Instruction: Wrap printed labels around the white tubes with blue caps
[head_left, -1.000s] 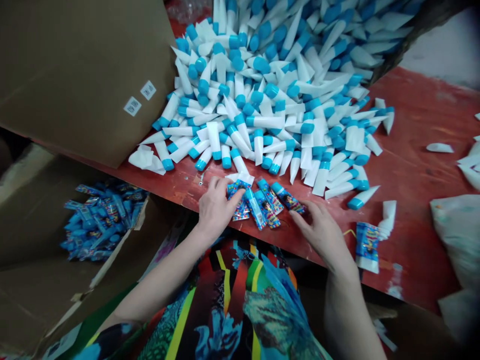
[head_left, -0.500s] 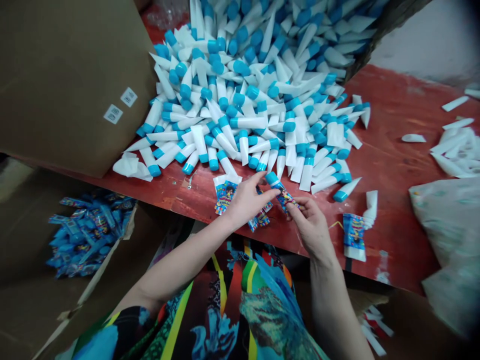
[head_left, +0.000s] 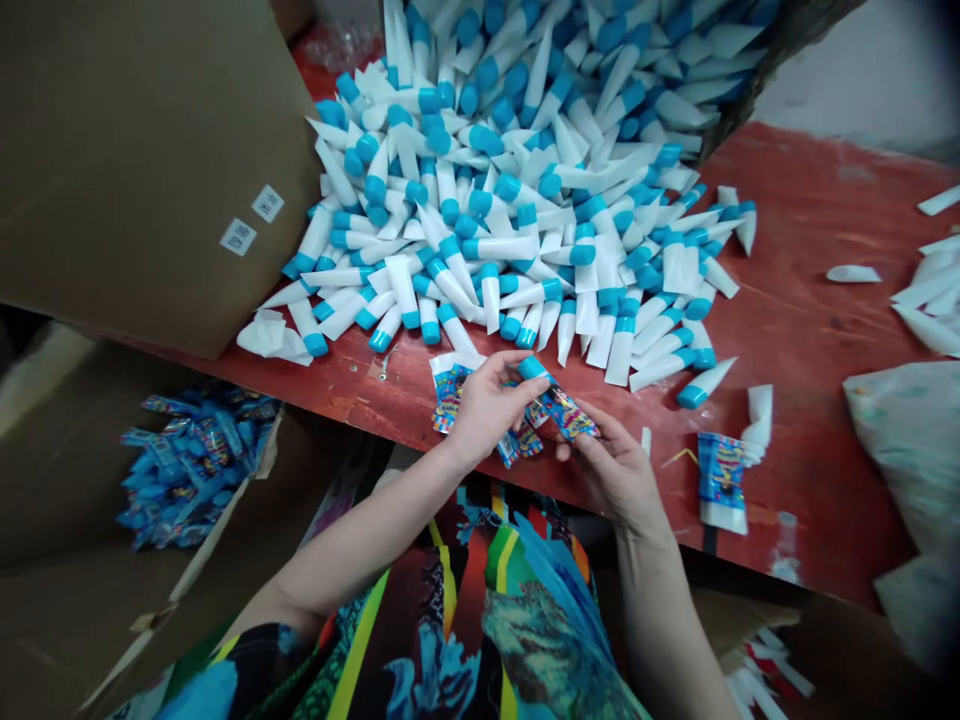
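Observation:
My left hand pinches a small tube near its blue cap. A colourful printed sleeve covers the body of this tube, which slants down to the right. At its lower end are the thumb and fingers of my right hand, with some fingertips hidden behind it. Beneath and beside my left hand lie printed sleeves, partly covered by the hand. A large heap of plain white tubes with blue caps spreads over the red table beyond both hands.
A cardboard box stands at the left. Below the table edge, an open carton holds blue printed tubes. To the right lie a stack of printed sleeves, white pieces and a pale bag. The red table runs along the front.
The tube has shifted slightly left and down with my left hand. My right thumb has slid toward its lower end. A small white strip now shows beside my right hand.

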